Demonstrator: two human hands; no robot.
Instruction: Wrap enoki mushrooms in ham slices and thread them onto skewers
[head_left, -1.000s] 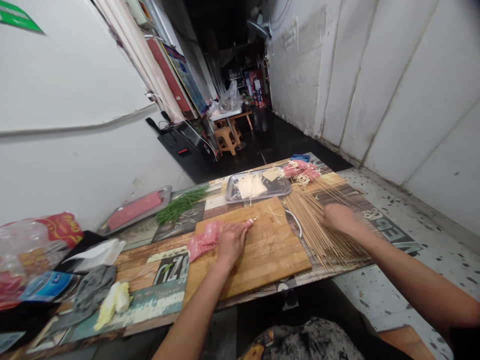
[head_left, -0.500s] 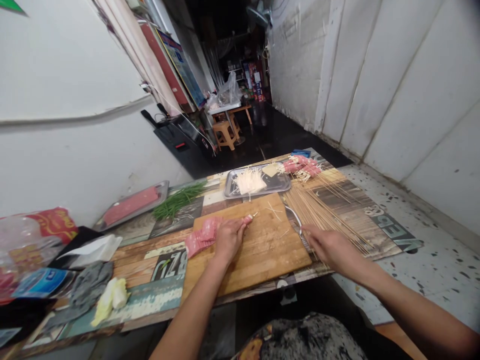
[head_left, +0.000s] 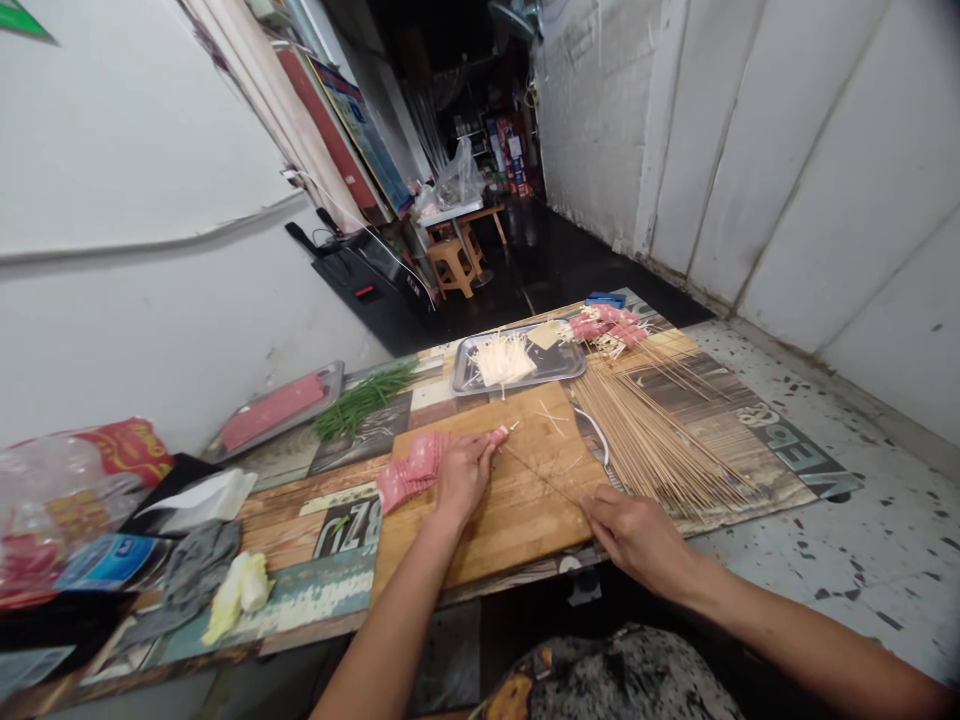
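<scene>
My left hand [head_left: 463,478] is closed on a small meat roll [head_left: 498,436] with pale enoki tips poking out, resting low over the wooden cutting board [head_left: 480,540]. Between finger and thumb, my right hand [head_left: 626,518] pinches a thin bamboo skewer [head_left: 550,483]. The skewer slants across the board, its far end close to the roll. Thin meat slices [head_left: 411,472] lie overlapped on the board left of my left hand. A few loose enoki strands [head_left: 553,417] are scattered on the board. Beyond my right hand lies a spread of bare skewers [head_left: 660,445].
A metal tray [head_left: 570,365] holds enoki mushrooms [head_left: 504,358]. Skewered meat rolls [head_left: 611,328] lie at the far right. Green chives [head_left: 364,400] and a tray of meat [head_left: 274,410] lie left. A knife [head_left: 596,430] rests by the board's right edge. Cabbage leaves [head_left: 238,595] and a grey cloth [head_left: 196,575] lie near left.
My right hand has moved left and nearer to me, bringing a skewer over the board from beside the knife and skewer pile. My left hand still holds the roll.
</scene>
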